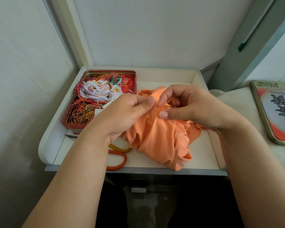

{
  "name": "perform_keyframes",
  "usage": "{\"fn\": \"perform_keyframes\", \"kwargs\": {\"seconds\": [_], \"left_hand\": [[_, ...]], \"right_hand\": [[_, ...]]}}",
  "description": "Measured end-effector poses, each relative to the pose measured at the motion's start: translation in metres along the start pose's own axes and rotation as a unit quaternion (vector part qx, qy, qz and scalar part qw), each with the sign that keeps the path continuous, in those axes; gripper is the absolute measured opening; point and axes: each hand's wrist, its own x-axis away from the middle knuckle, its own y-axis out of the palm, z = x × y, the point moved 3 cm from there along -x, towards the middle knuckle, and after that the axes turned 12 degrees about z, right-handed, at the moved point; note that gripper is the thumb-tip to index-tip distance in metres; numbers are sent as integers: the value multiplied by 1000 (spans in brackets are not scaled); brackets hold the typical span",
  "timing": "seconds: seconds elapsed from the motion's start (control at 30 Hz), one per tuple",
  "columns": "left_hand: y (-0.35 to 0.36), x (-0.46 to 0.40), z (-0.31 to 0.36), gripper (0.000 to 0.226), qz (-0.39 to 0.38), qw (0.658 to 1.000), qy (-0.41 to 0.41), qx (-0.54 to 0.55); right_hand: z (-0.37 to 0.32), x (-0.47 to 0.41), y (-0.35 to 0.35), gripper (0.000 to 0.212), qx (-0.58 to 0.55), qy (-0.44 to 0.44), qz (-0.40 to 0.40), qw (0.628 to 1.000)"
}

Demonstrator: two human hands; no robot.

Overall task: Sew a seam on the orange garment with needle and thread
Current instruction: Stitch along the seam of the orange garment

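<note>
Right now the orange garment (156, 137) lies bunched mid-bench, its raised fold pinched by the left hand (130, 111). Just right of that pinch, the right hand (187, 104) curls over orange thread (171, 102); the needle is too small to make out.

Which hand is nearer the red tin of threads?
Left. The left hand lies just beside the red tin, pinching the orange garment; the right hand works further right, above the garment.
</note>
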Motion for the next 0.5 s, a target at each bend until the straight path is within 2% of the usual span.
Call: {"fn": "perform_keyframes", "kwargs": {"seconds": [0.1, 0.2, 0.33, 0.5], "left_hand": [[0, -1, -1, 40, 10, 1000, 0, 5], [-1, 0, 1, 26, -2, 999, -15, 33], [-2, -1, 1, 15, -10, 998, -29, 49], [2, 2, 4, 14, -5, 998, -39, 42]], "right_hand": [[0, 0, -4, 30, 14, 6, 3, 1000], [-1, 3, -7, 27, 20, 28, 20, 999], [-3, 5, -8, 9, 16, 17, 39, 999], [-1, 3, -6, 18, 19, 18, 67, 997]]}}
